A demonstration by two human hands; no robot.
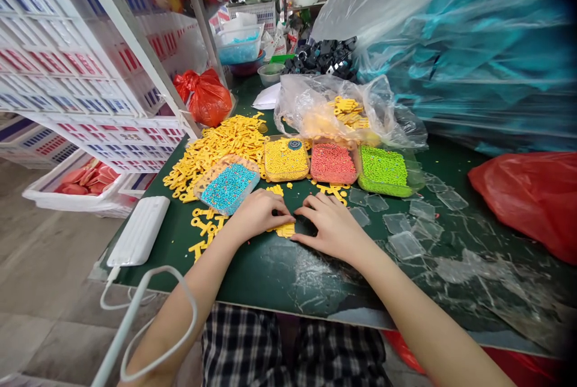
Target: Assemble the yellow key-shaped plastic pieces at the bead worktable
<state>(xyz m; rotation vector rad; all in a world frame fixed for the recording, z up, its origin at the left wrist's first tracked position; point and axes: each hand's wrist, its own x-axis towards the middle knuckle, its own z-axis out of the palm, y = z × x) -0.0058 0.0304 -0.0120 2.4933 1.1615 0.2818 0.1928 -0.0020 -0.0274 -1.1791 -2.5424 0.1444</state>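
My left hand [259,213] bends over a small row of yellow plastic pieces [285,230] on the green table. Its thumb and forefinger come together at the tips; what they pinch, if anything, is too small to make out. Facing it, my right hand [331,225] has its thumb and forefinger apart beside the row's right end, nothing visibly held. Beyond the hands stand clear trays of small beads: a blue bead tray [229,187], a yellow one [286,161], a red one [333,164] and a green one [384,169]. Loose yellow T-shaped pieces with ring ends [205,228] lie left.
A large heap of yellow pieces [220,149] lies behind the blue beads. Clear plastic squares [406,244] are scattered at right, near a red bag [532,201]. A white power bank [139,231] with a cable sits at the left edge. White crates [67,44] rise beyond.
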